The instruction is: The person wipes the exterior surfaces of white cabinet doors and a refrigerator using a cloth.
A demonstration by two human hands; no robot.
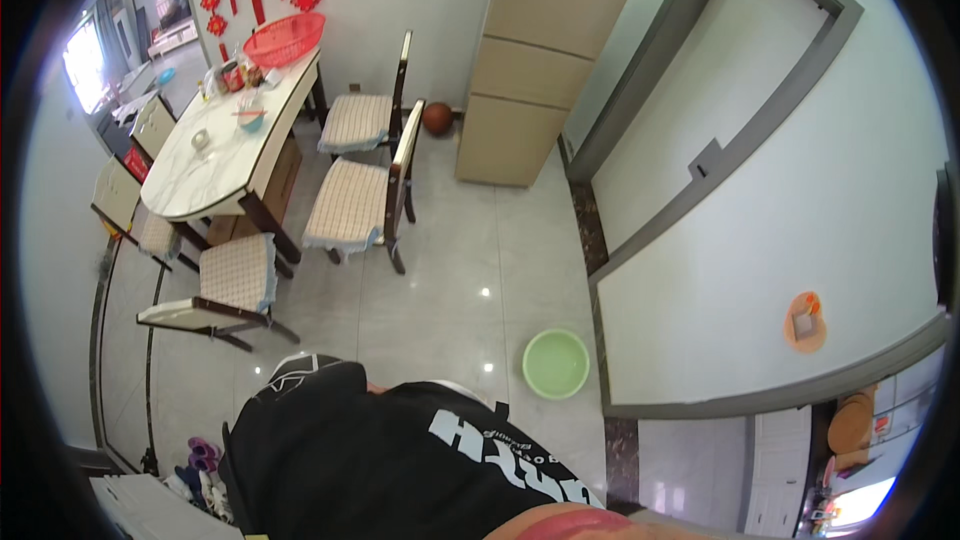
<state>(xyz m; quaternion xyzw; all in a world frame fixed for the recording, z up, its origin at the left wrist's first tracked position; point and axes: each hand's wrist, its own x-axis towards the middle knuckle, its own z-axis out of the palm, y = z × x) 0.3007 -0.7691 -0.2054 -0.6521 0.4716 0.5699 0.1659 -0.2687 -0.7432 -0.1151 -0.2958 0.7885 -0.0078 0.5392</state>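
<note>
Neither of my hands is in view. Below me is my own body in a black shirt (337,457) with white lettering, and a bare forearm or part of an arm (600,521) at the bottom edge. Before me on the grey tiled floor stands a light green plastic basin (556,364), near the wall on the right. A dining table (217,178) with a marbled white top stands at the left. On it are a red plastic basket (285,40), a blue bowl (251,121) with something pinkish across it, a small round container (199,139), and several jars and bags at the far end.
Cushioned chairs (351,199) surround the table. An orange-brown ball (438,118) lies by the wall beside a beige refrigerator (517,131). A closed white door (705,90) is at the right. Shoes (204,454) and a white cabinet (142,506) are at the lower left.
</note>
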